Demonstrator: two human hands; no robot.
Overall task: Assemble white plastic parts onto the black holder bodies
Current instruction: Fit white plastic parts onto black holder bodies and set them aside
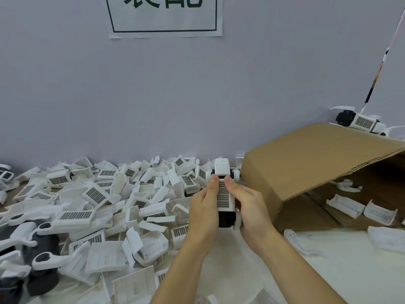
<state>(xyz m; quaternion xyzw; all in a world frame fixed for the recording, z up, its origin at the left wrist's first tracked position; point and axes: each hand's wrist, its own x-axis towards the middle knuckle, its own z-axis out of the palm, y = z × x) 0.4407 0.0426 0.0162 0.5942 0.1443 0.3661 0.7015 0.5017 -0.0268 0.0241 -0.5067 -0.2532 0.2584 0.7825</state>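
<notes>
Holding one piece up over the table [328, 270], both hands work on it together. The left hand [202, 207] curls round its left side and the right hand [252, 207] curls round its right side. Both thumbs press down near the top of the white grid part [223, 197], just below the white cap [221, 166]. The black holder body [224, 219] peeks out under the white part, between the palms. So the step now looks like pushing the white part down onto the black body until it sits snug. I cannot tell if it has clicked in yet. The next move may need a firm, even push from both thumbs, with the part kept straight so it does not go in crooked. A big pile of loose white parts [105, 200] lies on the table to the left, close to the hands. Some dark holder bodies [43, 244] lie at the far left edge. A tipped cardboard box [306, 172] sits to the right with more white pieces [346, 207] inside. One finished-looking piece [359, 122] rests behind the box, and a paper sign [164, 16] hangs on the wall.
</notes>
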